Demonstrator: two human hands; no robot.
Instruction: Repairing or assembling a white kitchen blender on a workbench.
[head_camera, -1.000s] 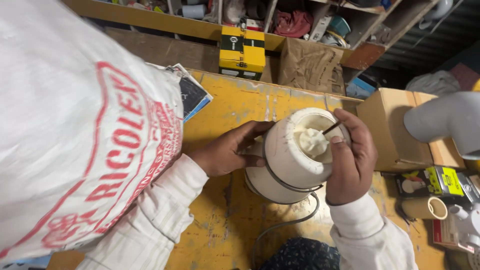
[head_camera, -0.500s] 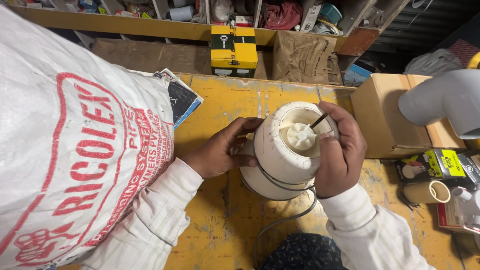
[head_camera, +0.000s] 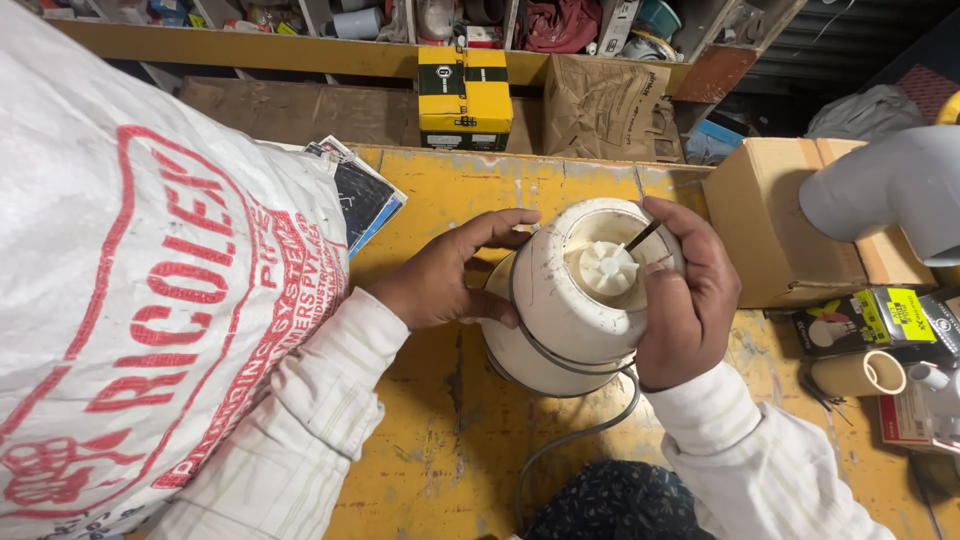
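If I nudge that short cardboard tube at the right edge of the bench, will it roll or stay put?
The cardboard tube lies on its side, so it would probably roll. It looks hollow, likely light. The small boxes beside it might stop it.

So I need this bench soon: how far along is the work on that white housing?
The white housing stands open-end up, steadied by the left hand. The right hand is working a thin tool beside the white toothed hub. The cord lies loose; nothing covers the opening.

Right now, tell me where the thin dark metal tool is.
In the head view, the thin dark metal tool sits right of centre, pinched in the right hand, its tip by the white ribbed hub inside the cream round housing.
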